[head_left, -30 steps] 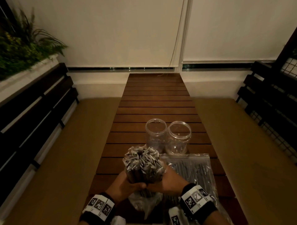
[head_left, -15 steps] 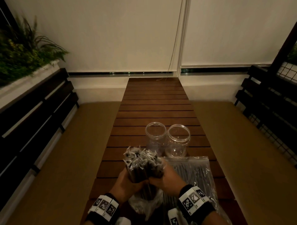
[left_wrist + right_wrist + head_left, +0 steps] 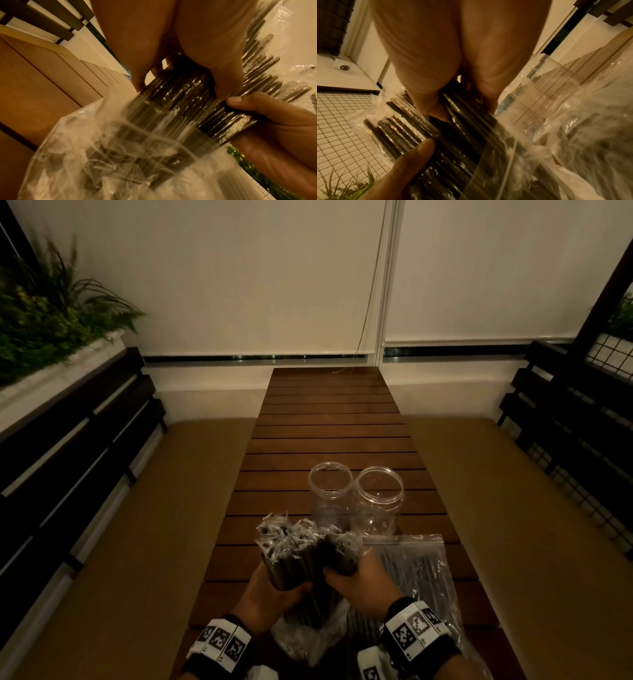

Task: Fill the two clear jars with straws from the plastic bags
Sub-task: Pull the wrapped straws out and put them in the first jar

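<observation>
Two clear jars, the left jar (image 3: 330,496) and the right jar (image 3: 379,499), stand open-mouthed side by side on the slatted wooden table (image 3: 329,422). Just in front of them I hold an upright bundle of dark wrapped straws (image 3: 301,553), their lower ends still inside a clear plastic bag (image 3: 308,642). My left hand (image 3: 274,594) grips the left part of the bundle (image 3: 171,94). My right hand (image 3: 359,577) grips the right part (image 3: 453,135), which leans a little away from the rest. A second clear bag of straws (image 3: 414,573) lies flat under my right wrist.
Tan cushioned benches (image 3: 137,525) run along both sides of the table, with dark slatted backrests (image 3: 68,446). A planter with green plants (image 3: 44,313) sits at the upper left. A wire-mesh panel (image 3: 609,354) stands at the far right, white blinds (image 3: 260,275) behind.
The straw bundle was one tight bunch; now it splits, my right hand drawing its share to the right. The bundle has also sunk slightly toward me.
</observation>
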`<state>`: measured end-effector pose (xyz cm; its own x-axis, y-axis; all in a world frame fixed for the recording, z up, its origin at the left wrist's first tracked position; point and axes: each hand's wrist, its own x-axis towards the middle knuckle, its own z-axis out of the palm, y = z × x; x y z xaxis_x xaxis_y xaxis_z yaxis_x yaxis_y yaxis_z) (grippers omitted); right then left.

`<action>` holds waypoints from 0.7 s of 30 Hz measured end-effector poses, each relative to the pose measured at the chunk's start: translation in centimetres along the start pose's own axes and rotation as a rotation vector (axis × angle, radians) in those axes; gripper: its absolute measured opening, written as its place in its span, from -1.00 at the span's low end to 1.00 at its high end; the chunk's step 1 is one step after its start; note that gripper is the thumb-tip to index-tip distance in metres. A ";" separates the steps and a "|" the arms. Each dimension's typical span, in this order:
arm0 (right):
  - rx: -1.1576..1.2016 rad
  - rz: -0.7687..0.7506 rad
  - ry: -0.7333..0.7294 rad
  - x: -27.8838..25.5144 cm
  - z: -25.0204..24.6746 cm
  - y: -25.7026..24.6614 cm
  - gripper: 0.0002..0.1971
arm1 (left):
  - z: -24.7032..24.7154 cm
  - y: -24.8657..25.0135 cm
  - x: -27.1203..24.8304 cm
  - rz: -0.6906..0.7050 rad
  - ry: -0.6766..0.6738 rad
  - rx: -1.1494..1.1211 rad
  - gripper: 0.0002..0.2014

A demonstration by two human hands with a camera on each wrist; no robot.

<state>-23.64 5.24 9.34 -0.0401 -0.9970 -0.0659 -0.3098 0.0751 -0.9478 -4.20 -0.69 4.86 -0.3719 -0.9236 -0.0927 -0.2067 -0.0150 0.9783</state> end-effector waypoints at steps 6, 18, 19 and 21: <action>0.003 -0.008 0.032 0.1 0.2 0.4 -0.70 | 0.2 0.3 0.2 0.016 -0.002 0.029 -0.47; 0.087 0.009 0.079 0.1 0.6 0.7 -0.76 | -0.4 0.2 -0.5 -0.030 -0.053 -0.080 -0.36; 0.113 0.016 0.091 0.2 0.6 0.9 -0.78 | -0.4 0.2 -0.5 -0.028 -0.050 -0.075 -0.45; 0.156 0.039 0.123 0.3 0.6 1.5 -0.76 | -0.3 0.4 -0.6 -0.012 -0.050 -0.056 -0.59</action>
<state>-23.52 5.00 7.73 -0.1679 -0.9830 -0.0741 -0.1553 0.1006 -0.9827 -3.75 -0.23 5.38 -0.4146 -0.9030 -0.1125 -0.1607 -0.0490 0.9858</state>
